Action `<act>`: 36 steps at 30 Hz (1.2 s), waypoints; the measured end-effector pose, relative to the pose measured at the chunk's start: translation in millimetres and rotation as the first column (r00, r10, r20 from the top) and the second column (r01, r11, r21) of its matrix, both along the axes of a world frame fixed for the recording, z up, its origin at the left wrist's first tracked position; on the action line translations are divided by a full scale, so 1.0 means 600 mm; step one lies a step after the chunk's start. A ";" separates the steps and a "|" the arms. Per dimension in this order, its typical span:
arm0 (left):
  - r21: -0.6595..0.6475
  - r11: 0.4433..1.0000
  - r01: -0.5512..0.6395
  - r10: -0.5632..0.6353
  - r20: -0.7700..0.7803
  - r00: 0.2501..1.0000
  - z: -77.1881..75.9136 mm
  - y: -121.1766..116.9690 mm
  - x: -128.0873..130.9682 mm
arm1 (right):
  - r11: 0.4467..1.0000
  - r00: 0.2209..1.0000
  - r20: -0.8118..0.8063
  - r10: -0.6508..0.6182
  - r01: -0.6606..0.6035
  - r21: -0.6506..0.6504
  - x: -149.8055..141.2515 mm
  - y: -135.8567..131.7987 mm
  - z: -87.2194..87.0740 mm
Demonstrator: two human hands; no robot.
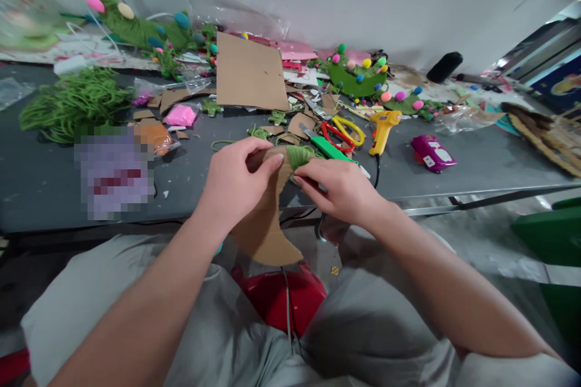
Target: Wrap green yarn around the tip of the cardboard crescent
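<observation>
Fingers, left hand (238,178): pinching the cardboard crescent (261,230) near its upper end.
Fingers, right hand (340,187): closed on green yarn (298,157) wrapped there.
Crescent's body: hanging below the left fingers.
Scissors (340,132), green cutter (333,150): just beyond the right fingers.
Yarn heap (77,103): well left of both.

"How was the light?"
"Soft and dim. The wall (363,6) looked pale grey, the space under the table (394,184) was dark, and faint shade lay on the curved cardboard (261,236)."
"Any glare?"
"Slight shine on the clear plastic (472,120) showed."
"Sharpness?"
"The middle was fairly crisp; the edges looked stretched and blurred, and coarse squares (115,172) masked a patch at left."
</observation>
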State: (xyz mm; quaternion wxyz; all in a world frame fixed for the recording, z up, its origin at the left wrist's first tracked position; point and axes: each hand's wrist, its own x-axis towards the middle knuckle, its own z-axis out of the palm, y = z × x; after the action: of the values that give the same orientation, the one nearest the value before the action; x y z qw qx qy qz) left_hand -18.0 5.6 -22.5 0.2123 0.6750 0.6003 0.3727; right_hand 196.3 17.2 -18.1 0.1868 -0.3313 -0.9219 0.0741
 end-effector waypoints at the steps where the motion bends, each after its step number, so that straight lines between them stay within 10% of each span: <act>1: -0.007 1.000 0.018 -0.018 -0.011 1.000 -0.001 0.000 0.001 | 1.000 1.000 0.014 0.002 -0.002 0.030 0.002 0.001 0.002; 14: -0.336 0.862 0.378 -0.335 0.181 0.925 0.001 -0.006 0.014 | 0.983 0.983 -0.067 0.172 -0.176 -0.047 0.021 0.025 0.017; 24: -0.327 0.792 0.515 -0.421 0.319 0.849 0.015 -0.005 0.011 | 0.964 0.941 -0.334 0.046 -0.129 -0.233 0.029 0.032 0.021; 36: -0.273 0.848 0.455 -0.229 0.586 0.777 0.029 -0.010 0.012 | 0.961 0.899 -0.431 -0.070 -0.054 -0.270 0.029 0.038 0.018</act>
State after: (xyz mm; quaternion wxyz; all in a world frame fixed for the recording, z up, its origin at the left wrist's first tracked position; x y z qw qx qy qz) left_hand -10.8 -0.2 -5.4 0.5688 0.5861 0.4442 0.3681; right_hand 213.7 40.3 -7.6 0.3411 -0.3326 -0.8357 0.2730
